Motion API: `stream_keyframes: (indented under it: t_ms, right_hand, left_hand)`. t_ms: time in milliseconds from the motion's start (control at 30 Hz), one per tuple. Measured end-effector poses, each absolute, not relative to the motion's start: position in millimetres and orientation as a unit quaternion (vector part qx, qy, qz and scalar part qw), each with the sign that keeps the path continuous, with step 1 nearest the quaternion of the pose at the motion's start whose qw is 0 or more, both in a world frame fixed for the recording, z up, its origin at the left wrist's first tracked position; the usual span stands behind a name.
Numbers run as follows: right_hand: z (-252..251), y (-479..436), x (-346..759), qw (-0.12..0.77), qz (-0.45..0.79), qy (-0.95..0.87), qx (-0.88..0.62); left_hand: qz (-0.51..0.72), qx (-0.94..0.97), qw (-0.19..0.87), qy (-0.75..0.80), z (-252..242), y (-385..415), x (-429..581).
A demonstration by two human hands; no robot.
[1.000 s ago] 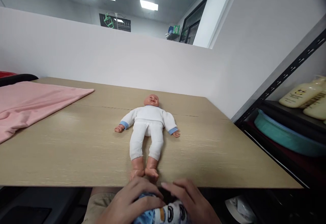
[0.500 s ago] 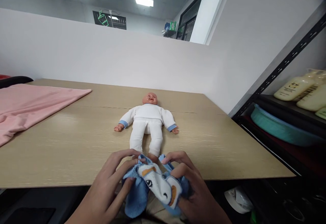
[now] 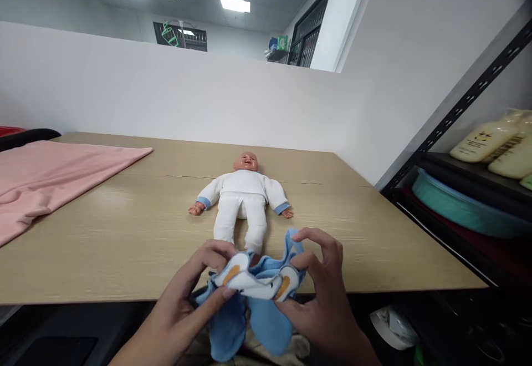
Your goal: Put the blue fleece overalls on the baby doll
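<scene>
My left hand and my right hand hold a soft blue cloth piece at the table's front edge. It carries a white animal face with orange patches, and two rounded blue flaps hang below; its exact kind is unclear. My left thumb and fingers pinch its left end. On the other side my right fingers grip the right end, where a blue strip stands up in a loop. Just beyond lies a baby doll on its back, in white clothes with blue cuffs. Its feet are mostly hidden behind the cloth and my hands.
The doll lies on a wooden table against a white partition. A pink cloth is spread at the left. On the right, a black shelf holds cream-coloured bottles and a teal basin.
The cloth piece has been turned so its face is folded and its two blue flaps hang down. My right hand has risen slightly, lifting the blue strip.
</scene>
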State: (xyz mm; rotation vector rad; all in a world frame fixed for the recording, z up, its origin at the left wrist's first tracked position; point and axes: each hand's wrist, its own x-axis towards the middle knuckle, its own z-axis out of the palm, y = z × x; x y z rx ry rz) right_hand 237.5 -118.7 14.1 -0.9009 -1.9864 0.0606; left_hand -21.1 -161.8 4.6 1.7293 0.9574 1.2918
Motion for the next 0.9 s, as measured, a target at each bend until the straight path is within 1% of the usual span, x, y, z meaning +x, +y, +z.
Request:
stream_keyframes:
  t_ms: [67,133,200,267,333,433,533,600,667,733,800,900]
  right_hand:
    - [16.1,-125.3,240.9,0.462,0.047,-0.802,-0.376]
    - [21.1,-131.5,241.5,0.45,0.103,-0.823,-0.332]
    - [27.5,-134.6,239.3,0.41,0.177,-0.854,-0.266]
    - [33.0,-133.4,236.0,0.365,0.234,-0.872,-0.227]
    - [37.0,-129.1,233.3,0.348,0.251,-0.876,-0.219]
    - [41.9,-121.8,231.5,0.37,0.247,-0.87,-0.211]
    - [47.1,-119.3,231.1,0.379,0.242,-0.872,-0.195]
    - [49.1,-120.7,231.8,0.373,0.228,-0.879,-0.192]
    - [48.7,-123.5,234.0,0.378,0.217,-0.876,-0.207]
    - [46.8,-126.0,237.3,0.374,0.223,-0.863,-0.254]
    - [44.9,-126.1,240.7,0.357,0.235,-0.845,-0.321]
    - [43.6,-118.2,243.4,0.315,0.261,-0.829,-0.381]
  left_hand:
    - [0.534,0.708,0.322,0.332,-0.4,-159.7,-24.9]
    - [0.54,0.75,0.26,0.28,-4.1,-156.7,-28.4]
    - [0.531,0.787,0.194,0.248,-3.1,-154.2,-31.5]
    - [0.505,0.812,0.147,0.252,4.2,-153.3,-34.0]
    - [0.465,0.829,0.158,0.268,15.6,-153.8,-35.5]
    - [0.416,0.832,0.265,0.254,29.0,-153.7,-37.0]
    - [0.428,0.795,0.347,0.251,31.5,-151.0,-39.7]
    - [0.431,0.778,0.35,0.294,32.1,-149.0,-42.3]
    - [0.387,0.79,0.319,0.354,35.9,-147.9,-44.4]
    - [0.329,0.823,0.271,0.376,41.8,-148.0,-45.4]
    - [0.286,0.853,0.245,0.363,45.7,-149.4,-45.4]
    - [0.278,0.843,0.271,0.372,41.1,-152.8,-45.5]
